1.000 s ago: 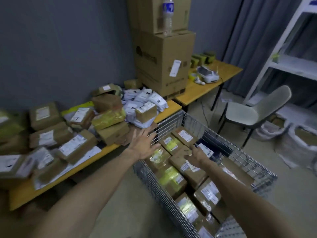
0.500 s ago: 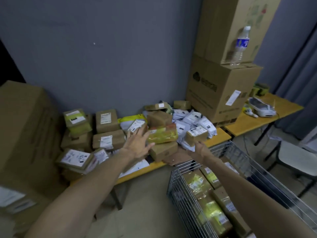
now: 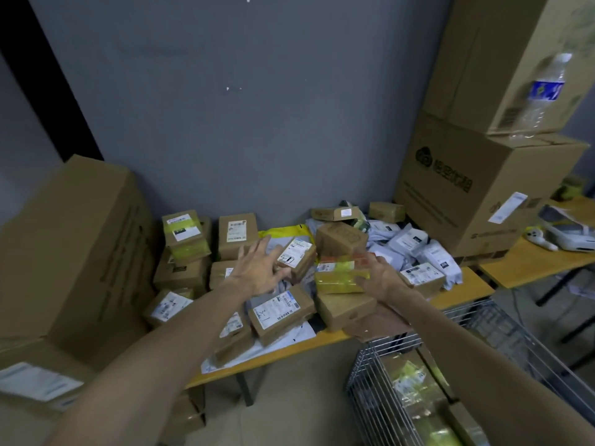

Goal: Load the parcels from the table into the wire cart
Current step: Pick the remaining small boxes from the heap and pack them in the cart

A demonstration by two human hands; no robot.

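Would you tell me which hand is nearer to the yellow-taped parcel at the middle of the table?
Right. The right hand is at the right end of the yellow-taped parcel; the left hand is off to its left, by a labelled box.

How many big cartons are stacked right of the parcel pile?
2. The lower carton stands just right of the small parcels; the upper carton sits on it, cut by the frame edge, so more could be above.
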